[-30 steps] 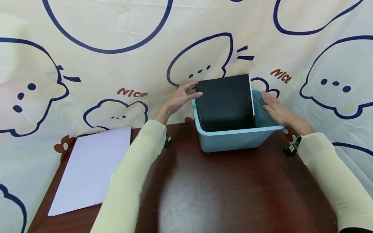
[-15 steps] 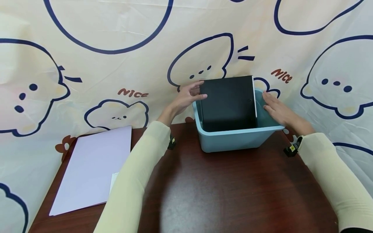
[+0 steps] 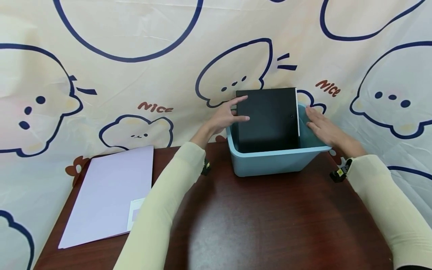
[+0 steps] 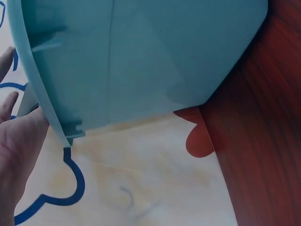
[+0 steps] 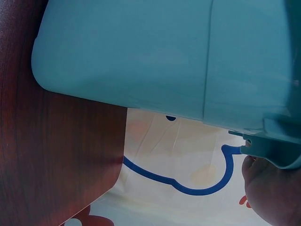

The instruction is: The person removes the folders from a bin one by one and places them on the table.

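A black flat-faced object with a pale right edge, like a folder or thick notebook (image 3: 266, 120), stands in a light blue plastic bin (image 3: 266, 164) and sticks up above its rim. My left hand (image 3: 221, 119) is at its left edge, thumb and index finger extended over the black face, the palm beside the bin's left rim. Fairly straight fingers of my right hand (image 3: 324, 129) lie at the bin's right rim, reaching over the inside. From the left wrist, the bin's outer wall (image 4: 141, 56) hides most of the black object; from the right wrist, part of the right hand (image 5: 273, 190) shows below the rim.
A large pale lavender sheet or board (image 3: 111, 187) lies on the left of the dark wooden table (image 3: 263, 221), with a small white label (image 3: 133, 213) near its lower right corner. A cartoon-printed cloth (image 3: 162, 78) hangs right behind the bin.
The black object has shifted right inside the bin, with my left hand following along its left edge. My right hand and the bin have hardly moved. More of the sheet's white label shows.
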The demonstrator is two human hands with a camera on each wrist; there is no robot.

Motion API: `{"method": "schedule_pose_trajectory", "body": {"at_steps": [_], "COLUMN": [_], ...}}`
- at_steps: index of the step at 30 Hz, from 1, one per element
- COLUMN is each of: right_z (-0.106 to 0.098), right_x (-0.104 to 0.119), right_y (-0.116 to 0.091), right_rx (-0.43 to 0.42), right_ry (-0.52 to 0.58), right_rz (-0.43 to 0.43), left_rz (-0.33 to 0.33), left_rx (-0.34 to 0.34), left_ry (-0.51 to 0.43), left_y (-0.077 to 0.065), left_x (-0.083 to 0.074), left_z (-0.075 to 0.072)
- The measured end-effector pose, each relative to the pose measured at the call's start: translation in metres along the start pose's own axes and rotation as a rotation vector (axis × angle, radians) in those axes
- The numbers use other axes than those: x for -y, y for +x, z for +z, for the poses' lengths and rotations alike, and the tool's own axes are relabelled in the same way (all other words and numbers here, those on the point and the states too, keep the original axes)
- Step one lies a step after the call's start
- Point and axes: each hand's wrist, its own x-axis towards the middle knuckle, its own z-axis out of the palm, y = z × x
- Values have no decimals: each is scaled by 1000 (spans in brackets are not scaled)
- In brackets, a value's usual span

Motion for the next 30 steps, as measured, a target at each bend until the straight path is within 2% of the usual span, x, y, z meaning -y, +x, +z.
{"method": "schedule_pose_trajectory", "body": {"at_steps": [5,10,16,21,27,30], "right_z": [0,0,0,0,1,1], "right_x": [-1,0,2,0,-2,-3], "right_y": [1,0,1,1,2,2], "right_rx": [-5,-14,-8,-14,-19,-16], "right_ry": [14,17,19,25,35,30], "right_rz": [-4,-8,-1,-9,-14,-12], "left_rz": [-13,33,58,70,123,121], "left_rx": [16,43,113,137,169,172], "left_ry": [52,137,251,241,255,230], "left_y": [3,6,9,11,12,11], "left_x": [-3,-4,-4,-4,-4,-3], "left_z": [4,7,13,16,18,20]}}
